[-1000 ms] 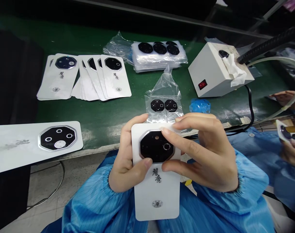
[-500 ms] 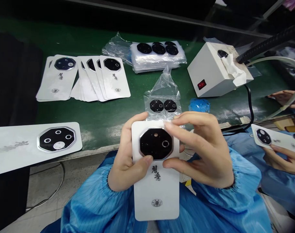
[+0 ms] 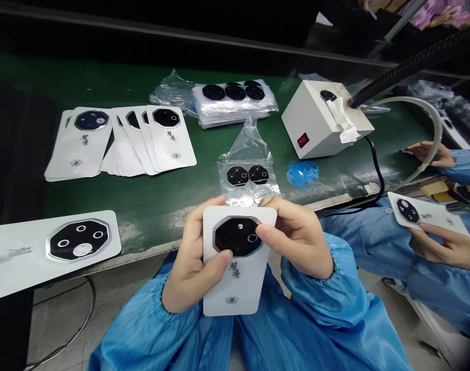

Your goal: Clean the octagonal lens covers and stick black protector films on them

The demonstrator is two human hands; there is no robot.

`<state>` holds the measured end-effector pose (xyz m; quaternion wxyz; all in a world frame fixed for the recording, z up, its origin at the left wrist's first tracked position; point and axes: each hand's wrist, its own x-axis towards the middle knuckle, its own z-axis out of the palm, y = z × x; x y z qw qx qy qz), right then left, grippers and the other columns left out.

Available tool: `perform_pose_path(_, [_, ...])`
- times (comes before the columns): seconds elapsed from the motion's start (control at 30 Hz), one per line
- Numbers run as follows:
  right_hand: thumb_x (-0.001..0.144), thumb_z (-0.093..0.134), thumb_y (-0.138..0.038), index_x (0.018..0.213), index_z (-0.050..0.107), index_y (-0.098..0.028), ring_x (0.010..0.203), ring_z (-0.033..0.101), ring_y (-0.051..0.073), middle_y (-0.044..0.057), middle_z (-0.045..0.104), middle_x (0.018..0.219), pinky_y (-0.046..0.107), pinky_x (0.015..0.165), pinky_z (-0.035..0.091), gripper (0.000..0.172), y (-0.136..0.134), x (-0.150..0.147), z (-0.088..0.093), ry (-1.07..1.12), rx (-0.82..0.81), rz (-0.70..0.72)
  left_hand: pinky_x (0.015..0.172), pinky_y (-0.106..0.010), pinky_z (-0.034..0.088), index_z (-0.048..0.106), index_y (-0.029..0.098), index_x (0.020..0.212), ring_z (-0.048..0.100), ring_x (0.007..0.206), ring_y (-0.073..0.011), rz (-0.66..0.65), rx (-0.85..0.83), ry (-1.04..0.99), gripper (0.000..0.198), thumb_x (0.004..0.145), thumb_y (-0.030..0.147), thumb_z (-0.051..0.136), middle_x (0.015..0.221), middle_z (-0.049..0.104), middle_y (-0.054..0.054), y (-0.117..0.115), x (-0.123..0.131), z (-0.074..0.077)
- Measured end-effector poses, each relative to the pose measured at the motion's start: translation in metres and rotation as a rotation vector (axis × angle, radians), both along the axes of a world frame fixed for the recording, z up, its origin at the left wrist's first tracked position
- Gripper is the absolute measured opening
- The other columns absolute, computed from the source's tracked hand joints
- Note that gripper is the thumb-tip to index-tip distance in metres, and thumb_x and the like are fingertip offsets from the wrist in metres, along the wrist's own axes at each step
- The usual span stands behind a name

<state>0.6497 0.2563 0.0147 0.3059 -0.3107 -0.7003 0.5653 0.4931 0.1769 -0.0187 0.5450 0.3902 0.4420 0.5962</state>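
Observation:
Both my hands grip a white phone back cover (image 3: 242, 288) at its upper edges. Set into it is a black octagonal camera lens plate (image 3: 235, 239) with a silver rim. My left hand (image 3: 198, 263) holds the left side, its thumb on the plate's lower edge. My right hand (image 3: 296, 237) wraps the upper right corner, with its thumb pressed on the plate's right side; the other fingers are mostly behind the cover. Just beyond the cover, a clear plastic sheet (image 3: 265, 167) carries two black octagonal lens pieces (image 3: 238, 176).
Fanned white covers (image 3: 175, 147) lie at the back left; another cover (image 3: 22, 237) overhangs the front edge. A bagged stack of lens sheets (image 3: 235, 111), a white box (image 3: 315, 129) with red switch and hose, and blue film (image 3: 303, 174) stand farther back. A co-worker's hand (image 3: 443, 242) holds a cover.
The cover has tilted and its lower end looks shorter. My right hand has closed in, its thumb moving onto the plate and its fingers going behind the cover. The camera view has shifted slightly.

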Motion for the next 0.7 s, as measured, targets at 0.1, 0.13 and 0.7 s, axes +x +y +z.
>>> perform_pose_path(0.1, [0.085, 0.055, -0.025, 0.072, 0.046, -0.019, 0.057, 0.039, 0.008, -0.005, 0.040, 0.063, 0.022, 0.048, 0.029, 0.017, -0.003, 0.001, -0.002, 0.033, 0.067, -0.065, 0.051, -0.019, 0.043, 0.063, 0.025, 0.097, 0.056, 0.061, -0.0117, -0.099, 0.083, 0.157, 0.016, 0.084, 0.024, 0.054, 0.075, 0.064, 0.000, 0.003, -0.007, -0.003])
perform_pose_path(0.13, [0.085, 0.055, -0.025, 0.072, 0.046, -0.019, 0.056, 0.038, 0.008, -0.005, 0.039, 0.062, 0.022, 0.048, 0.028, 0.016, -0.003, 0.000, -0.003, 0.042, 0.073, -0.085, 0.048, -0.019, 0.040, 0.064, 0.021, 0.084, 0.053, 0.056, -0.0104, -0.106, 0.097, 0.202, 0.010, 0.084, 0.024, 0.055, 0.066, 0.062, 0.001, 0.004, -0.008, -0.004])
perform_pose_path(0.7, [0.078, 0.060, -0.025, 0.074, 0.057, -0.015, 0.052, 0.049, 0.006, -0.002, 0.055, 0.064, 0.016, 0.044, 0.041, 0.011, -0.010, -0.015, -0.015, 0.137, -0.451, 0.028, 0.044, -0.018, 0.038, 0.062, 0.020, 0.078, 0.048, 0.052, -0.0082, 0.040, -0.236, -0.041, 0.021, 0.080, 0.040, 0.060, 0.065, 0.060, 0.002, 0.003, -0.002, -0.004])
